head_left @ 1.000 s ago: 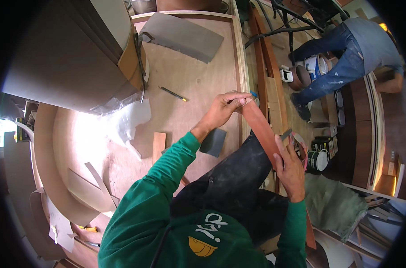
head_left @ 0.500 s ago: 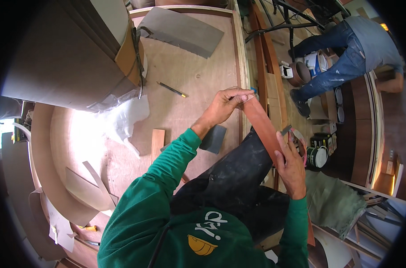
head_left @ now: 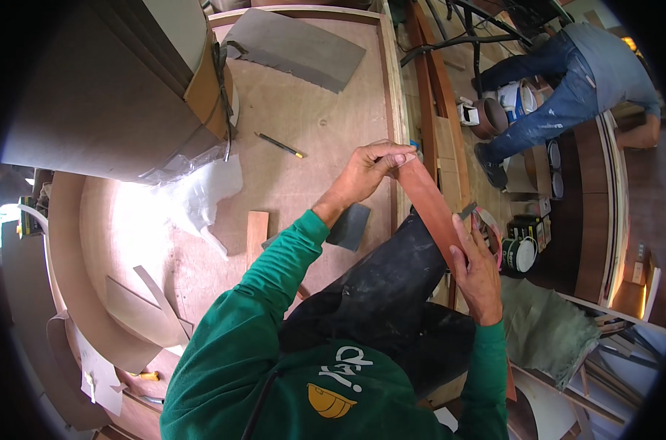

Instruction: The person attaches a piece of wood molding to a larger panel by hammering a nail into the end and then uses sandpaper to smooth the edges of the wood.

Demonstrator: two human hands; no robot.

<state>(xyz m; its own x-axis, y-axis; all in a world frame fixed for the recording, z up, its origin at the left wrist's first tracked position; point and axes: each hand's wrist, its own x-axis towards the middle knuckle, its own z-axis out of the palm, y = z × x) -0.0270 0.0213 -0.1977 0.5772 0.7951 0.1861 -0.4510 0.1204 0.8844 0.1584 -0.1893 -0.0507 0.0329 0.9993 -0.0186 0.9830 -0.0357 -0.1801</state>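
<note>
A long, flat reddish-brown wooden strip (head_left: 429, 202) slants over my dark trouser leg, its upper end at the panel's right edge. My left hand (head_left: 366, 172) pinches that upper end between thumb and fingers. Lower down, my right hand (head_left: 479, 275) lies along the strip's right edge with the thumb on its face. A small dark grey piece (head_left: 468, 210), which looks like folded sandpaper, sticks out at the right fingertips; most of it is hidden. Below my left wrist, a dark grey sheet (head_left: 350, 228) lies on the plywood panel (head_left: 303, 110).
On the panel are a pencil (head_left: 279, 145), a small wood block (head_left: 257, 233), a torn grey sheet (head_left: 296, 48) and clear plastic (head_left: 212, 192). A curved brown band (head_left: 72, 264) stands at left. At upper right another person (head_left: 560, 95) bends near buckets; a green cloth (head_left: 545, 330) hangs below.
</note>
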